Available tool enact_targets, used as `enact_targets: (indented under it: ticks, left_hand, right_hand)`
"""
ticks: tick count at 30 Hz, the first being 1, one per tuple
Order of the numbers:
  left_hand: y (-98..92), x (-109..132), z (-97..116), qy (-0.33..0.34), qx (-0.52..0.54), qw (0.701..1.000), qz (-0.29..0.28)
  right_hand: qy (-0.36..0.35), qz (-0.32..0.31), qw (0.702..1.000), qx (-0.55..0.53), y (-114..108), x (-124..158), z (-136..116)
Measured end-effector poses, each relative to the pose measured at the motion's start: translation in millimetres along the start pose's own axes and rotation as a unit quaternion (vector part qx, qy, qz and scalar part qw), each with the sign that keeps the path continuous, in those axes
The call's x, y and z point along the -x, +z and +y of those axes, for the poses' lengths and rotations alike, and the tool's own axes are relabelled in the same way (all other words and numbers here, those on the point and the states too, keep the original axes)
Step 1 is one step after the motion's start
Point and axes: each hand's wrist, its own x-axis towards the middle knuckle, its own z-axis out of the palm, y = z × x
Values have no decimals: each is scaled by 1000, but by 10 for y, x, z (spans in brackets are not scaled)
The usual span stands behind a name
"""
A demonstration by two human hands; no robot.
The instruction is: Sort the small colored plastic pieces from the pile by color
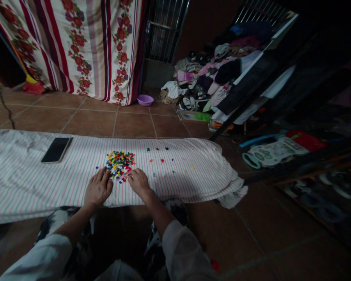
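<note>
A pile of tiny multicoloured pieces point(120, 160), like small beads or bricks, lies on a striped cloth point(76, 177). My left hand point(98, 188) rests palm down at the pile's near left edge, fingers stretched toward the pieces. At the near right edge is my right hand point(139, 182), its fingers bent together at the pieces; what is between the fingertips is too small to make out. Single pieces of different colours stand spaced apart in loose rows to the right, among them a red piece point(162, 160). One dark blue piece point(97, 167) lies left of the pile.
A dark-screened phone point(57, 150) lies on the cloth at the left. Beyond the cloth-covered surface are a tiled floor point(99, 117), a floral curtain point(84, 47), a purple basin point(145, 100) and a heap of clothes point(204, 76). A dark post point(236, 117) slants at the right.
</note>
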Motion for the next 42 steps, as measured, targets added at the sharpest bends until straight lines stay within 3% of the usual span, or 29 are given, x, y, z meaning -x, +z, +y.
enact_targets:
  ticks: [11,21,32,42]
  left_hand:
    - [-28,-11,6,2,-18,1000,-3]
    - [-19,-8,-8,5,-20,1000,-7]
    - [-34,-13,-6,11,-21,1000,-6]
    - [-13,-12,-25,11,-28,1000,-7]
  right_hand:
    - [50,22,992,-110,-144,-1,233]
    - [67,125,979,-148,-418,8,770]
    - [185,193,962,-54,-897,12,1487]
    - [233,174,956,46,-980,-48,1877]
